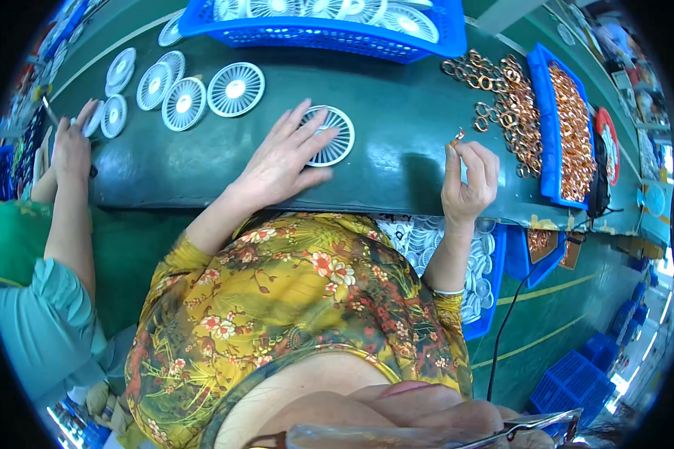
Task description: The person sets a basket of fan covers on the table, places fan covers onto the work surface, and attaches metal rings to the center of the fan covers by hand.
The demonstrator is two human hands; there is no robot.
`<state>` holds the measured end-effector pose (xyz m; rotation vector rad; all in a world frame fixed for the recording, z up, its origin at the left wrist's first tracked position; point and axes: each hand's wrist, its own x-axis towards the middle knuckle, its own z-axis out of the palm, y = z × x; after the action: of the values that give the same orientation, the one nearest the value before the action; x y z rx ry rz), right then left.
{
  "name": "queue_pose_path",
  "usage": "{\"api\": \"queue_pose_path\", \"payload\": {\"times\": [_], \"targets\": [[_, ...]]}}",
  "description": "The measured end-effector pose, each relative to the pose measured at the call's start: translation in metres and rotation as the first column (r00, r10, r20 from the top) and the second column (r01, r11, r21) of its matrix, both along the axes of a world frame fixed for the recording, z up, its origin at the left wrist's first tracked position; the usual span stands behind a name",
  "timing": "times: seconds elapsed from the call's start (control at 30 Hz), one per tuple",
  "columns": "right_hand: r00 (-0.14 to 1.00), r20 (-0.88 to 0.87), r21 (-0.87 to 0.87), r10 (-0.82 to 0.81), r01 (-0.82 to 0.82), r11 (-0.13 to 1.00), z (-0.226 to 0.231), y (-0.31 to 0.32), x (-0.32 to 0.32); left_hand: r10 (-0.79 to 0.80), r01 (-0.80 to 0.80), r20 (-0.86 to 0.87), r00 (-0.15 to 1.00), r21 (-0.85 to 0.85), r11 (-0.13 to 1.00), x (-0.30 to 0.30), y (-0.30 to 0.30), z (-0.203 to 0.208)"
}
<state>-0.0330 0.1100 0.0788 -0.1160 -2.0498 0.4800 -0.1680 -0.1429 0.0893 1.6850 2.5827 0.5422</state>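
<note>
My left hand (286,159) lies flat with its fingers spread, partly over a white slotted disc (341,144) on the green table. Part of that disc is hidden by the fingers. To the right, my right hand (469,182) is raised above the table's front edge. Its thumb and fingers pinch a small copper-coloured ring (457,138). Beyond that hand, a heap of loose copper rings (518,112) spreads over the tabletop against a blue tray (544,123) full of more such rings.
A blue basket (322,42) of white discs stands at the far side. Several discs (236,89) lie on the left, near a co-worker's hand (70,152). Below the table's front edge is a blue bin (494,295) of discs. A black cable (503,329) hangs at the right.
</note>
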Motion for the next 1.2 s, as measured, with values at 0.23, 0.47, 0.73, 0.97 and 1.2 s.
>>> {"api": "queue_pose_path", "payload": {"times": [0.23,0.47,0.73,0.97,1.2], "targets": [[0.976,-0.030,0.176,0.216,-0.208,0.962,0.016,-0.047,-0.015,-0.032,-0.407,0.726,0.687,0.421,0.811,-0.005,0.035,0.010],[0.973,0.108,0.210,0.204,-0.222,0.952,0.031,-0.065,-0.032,-0.134,-0.348,0.710,0.691,0.490,0.800,0.020,0.045,0.022],[0.920,0.342,0.125,0.190,-0.245,0.961,0.035,-0.070,-0.034,-0.072,-0.364,0.773,0.630,0.376,0.852,0.021,0.041,0.020],[0.952,0.218,0.122,0.214,-0.244,0.962,0.022,-0.067,-0.037,-0.112,-0.437,0.828,0.549,0.398,0.806,0.012,0.048,0.012],[0.968,0.167,0.135,0.189,-0.212,0.968,0.024,-0.065,-0.035,-0.129,-0.433,0.887,0.443,0.338,0.836,0.012,0.047,0.013]]}}
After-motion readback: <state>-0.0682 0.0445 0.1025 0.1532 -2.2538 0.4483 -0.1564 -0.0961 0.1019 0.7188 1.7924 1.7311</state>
